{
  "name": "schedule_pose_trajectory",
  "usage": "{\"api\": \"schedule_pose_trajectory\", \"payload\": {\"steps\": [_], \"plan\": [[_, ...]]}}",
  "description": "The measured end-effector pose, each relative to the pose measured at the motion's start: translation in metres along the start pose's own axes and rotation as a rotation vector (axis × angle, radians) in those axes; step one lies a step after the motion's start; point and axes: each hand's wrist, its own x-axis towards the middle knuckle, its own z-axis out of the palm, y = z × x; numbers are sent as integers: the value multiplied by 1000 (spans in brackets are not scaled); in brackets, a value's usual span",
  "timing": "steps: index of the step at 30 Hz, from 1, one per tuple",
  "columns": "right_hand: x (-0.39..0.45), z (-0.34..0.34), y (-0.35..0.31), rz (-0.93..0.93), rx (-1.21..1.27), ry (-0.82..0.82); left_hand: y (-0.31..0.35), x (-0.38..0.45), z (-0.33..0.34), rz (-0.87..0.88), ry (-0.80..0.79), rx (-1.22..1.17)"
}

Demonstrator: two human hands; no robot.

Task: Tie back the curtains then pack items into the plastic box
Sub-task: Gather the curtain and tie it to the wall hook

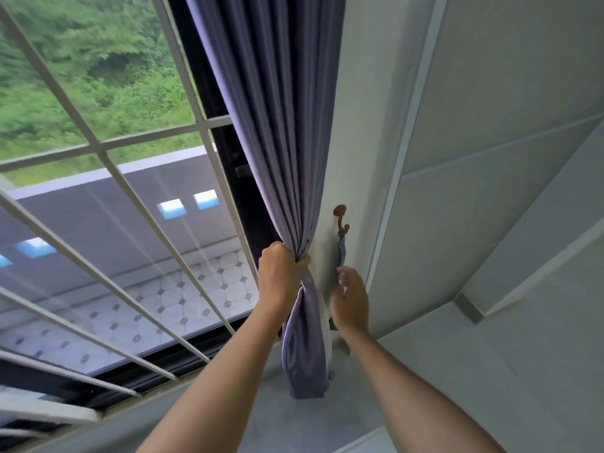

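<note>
- While the left hand (pixel 281 273) clenches the gathered purple curtain (pixel 287 132) at centre, bunching it against the wall, the folds stay compact for tying.
- At 3 o'clock from that fist, the right hand (pixel 350 299) reaches with loose fingers, holding nothing, toward the tie-back strap (pixel 341 253) dangling from the hook (pixel 341 217).
- No plastic box shows.

Hidden and cut-off parts at the window

The curtain (pixel 281 125) runs off the top edge; the right hand (pixel 351 299) is blurred (fingertips smeared), so contact with the tieback strip (pixel 341 253) cannot be told; both forearms leave the near edge.
</note>
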Motion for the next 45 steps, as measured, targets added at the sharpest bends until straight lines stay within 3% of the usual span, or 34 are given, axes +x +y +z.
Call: {"api": "schedule_pose_trajectory", "payload": {"steps": [2,5,8,14,18,23,28,33,39,42,45], "plan": [[24,-1,6,45,-85,-30,4,1,3,-7,3,-13],[55,5,3,118,-196,-231,5,1,8,-8,6,-8],[68,14,-2,40,-124,-306,6,0,9,-15,-7,-29],[42,-3,-5,53,-36,34,11,-4,1,-99,-26,-79],[13,-16,-11,90,51,118,14,0,-3,-128,-66,-116],[-8,-35,-21,174,-111,-14,18,-1,-6,-125,-99,-118],[-34,-41,-43,122,-227,-104,19,-9,-11,-97,-128,-100],[-60,-33,-65,81,-150,-83,20,-14,-15,-84,-145,-89],[-93,-4,-63,-132,-2,47,15,-18,-18,-28,-148,-33],[-96,-1,-65,-178,138,-20,14,-17,-21,-15,-147,-9],[-96,4,-66,-99,314,-100,10,-13,-22,-11,-155,8]]}}
